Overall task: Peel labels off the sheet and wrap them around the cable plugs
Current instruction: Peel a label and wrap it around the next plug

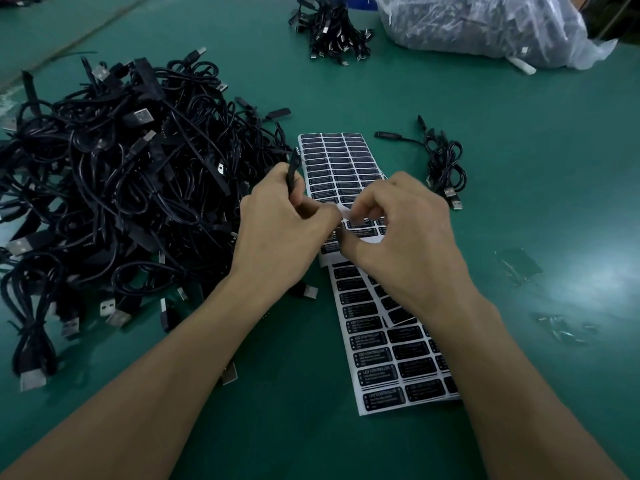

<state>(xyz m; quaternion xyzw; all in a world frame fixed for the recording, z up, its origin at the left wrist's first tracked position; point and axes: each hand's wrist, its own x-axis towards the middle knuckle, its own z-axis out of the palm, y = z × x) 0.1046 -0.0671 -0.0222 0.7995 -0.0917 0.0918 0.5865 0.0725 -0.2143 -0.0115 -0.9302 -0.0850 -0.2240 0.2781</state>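
Two white sheets of black labels lie end to end on the green table, the far label sheet [334, 161] and the near label sheet [388, 344]. My left hand [277, 233] grips a slim black cable plug [292, 169] that points up and away. My right hand [401, 233] hovers over the sheets where they meet, with thumb and forefinger pinching at a label [360, 233] on the sheet. Both hands almost touch. Whether the label has lifted off the sheet is hidden by the fingers.
A big heap of black USB cables [114, 188] fills the left side. One coiled cable [445, 164] lies right of the sheets. A smaller cable bundle [332, 29] and a plastic bag of cables [485, 26] sit at the back.
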